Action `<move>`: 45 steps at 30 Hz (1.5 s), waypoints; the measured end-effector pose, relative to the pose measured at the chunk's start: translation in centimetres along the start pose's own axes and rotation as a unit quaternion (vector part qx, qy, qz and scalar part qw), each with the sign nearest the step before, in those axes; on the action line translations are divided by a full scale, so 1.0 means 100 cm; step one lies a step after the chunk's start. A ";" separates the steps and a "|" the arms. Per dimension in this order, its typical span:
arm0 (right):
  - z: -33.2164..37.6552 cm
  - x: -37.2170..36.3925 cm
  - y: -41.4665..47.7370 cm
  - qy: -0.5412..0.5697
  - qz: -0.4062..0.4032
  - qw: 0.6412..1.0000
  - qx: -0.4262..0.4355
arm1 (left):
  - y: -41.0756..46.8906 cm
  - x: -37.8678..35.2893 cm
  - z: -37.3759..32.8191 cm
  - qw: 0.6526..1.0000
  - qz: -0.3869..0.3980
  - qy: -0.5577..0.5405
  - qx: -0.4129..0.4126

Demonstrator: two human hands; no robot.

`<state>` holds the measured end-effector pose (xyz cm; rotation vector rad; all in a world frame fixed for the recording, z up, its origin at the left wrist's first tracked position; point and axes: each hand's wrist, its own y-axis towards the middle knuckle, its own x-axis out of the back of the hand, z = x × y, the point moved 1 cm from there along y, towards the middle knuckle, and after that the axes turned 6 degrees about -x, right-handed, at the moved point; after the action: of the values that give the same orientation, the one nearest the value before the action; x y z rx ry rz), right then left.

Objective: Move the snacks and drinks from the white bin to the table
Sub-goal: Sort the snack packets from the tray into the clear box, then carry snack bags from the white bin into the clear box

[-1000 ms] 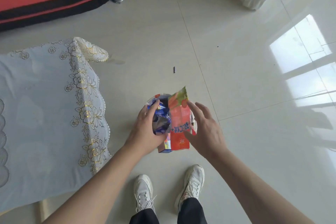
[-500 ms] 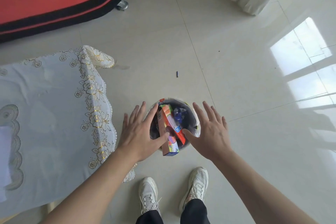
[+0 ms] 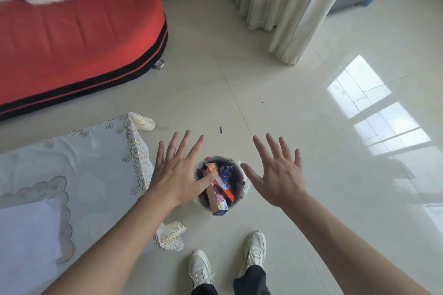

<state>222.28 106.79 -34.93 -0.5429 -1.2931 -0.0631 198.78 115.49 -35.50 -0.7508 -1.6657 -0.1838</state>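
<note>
Left of the bin, the table [image 3: 79, 170] stood under a lace-edged cloth [image 3: 134, 151]. Its near corner was just beside the bin, so the carry looked short. No snack or drink showed on the part of it in view.

The left hand [image 3: 178, 172] hovered palm down between table and bin with its fingers spread wide, holding nothing. Its thumb crossed the bin's left edge in view, but whether it touched anything inside I could not tell.

The bin [image 3: 237, 161] sat on the floor [image 3: 263, 79], just ahead of the person's shoes [image 3: 200, 268]. It was packed full. A long box [image 3: 218, 203] leaned out over the near rim, probably because it was too tall to lie flat, and bright packets [image 3: 212, 167] crowded behind it. All the goods seen were in the bin, so I judged the task was barely begun.

Right of the bin, the right hand [image 3: 278, 175] also hung empty, palm down and fingers fanned, clear of the rim. Two spread hands flanking the bin suggested a reach from both sides. The box seemed the easy first pick, since it stood proud of the rest. The loose packets around it might shift or spill when it was pulled free.
</note>
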 end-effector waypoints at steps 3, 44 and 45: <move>0.005 0.050 -0.033 0.003 -0.029 1.000 -0.008 | -0.020 0.052 -0.020 1.000 0.002 0.008 -0.026; -0.329 0.253 -0.783 0.042 -0.284 0.792 -0.540 | -0.394 0.176 -0.704 0.779 -0.026 0.050 -0.625; -0.334 0.249 -0.804 0.040 -0.284 0.782 -0.554 | -0.411 0.167 -0.720 0.767 -0.018 0.053 -0.639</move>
<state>231.93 28.95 10.37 -1.0952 -1.1963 -1.4157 233.95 53.12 9.46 -1.6504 -1.2669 -1.4616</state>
